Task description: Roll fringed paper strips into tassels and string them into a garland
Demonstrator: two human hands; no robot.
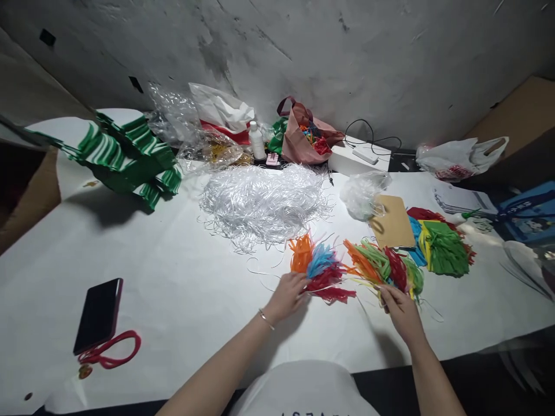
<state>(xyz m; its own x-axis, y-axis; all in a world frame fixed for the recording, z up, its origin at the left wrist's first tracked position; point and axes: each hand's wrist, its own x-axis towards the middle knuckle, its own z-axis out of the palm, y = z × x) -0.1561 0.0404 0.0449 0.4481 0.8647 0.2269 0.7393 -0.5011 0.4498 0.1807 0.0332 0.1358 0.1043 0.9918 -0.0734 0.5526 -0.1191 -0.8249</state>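
Observation:
My left hand point(287, 296), with a thin bracelet at its wrist, is closed on the near left edge of a paper-strip tassel point(321, 260) in orange, light blue and red. My right hand point(402, 312) pinches the near side of a second tassel point(385, 263) with orange, light green, dark red and yellow strips. The two tassels lie side by side with a small gap, and loose strip ends cross it. Beyond them spreads a heap of shiny white strings point(264, 202). My fingertips are partly hidden by the strips.
Right of the tassels lie a brown notebook point(392, 221) and bundles of green strips point(446, 248). A clear plastic bag point(364, 193) and a pink cloth bag point(299, 138) stand behind. Green-and-white stacked pieces point(125, 153), a phone point(99, 315) and a red strap point(124, 349) are at left.

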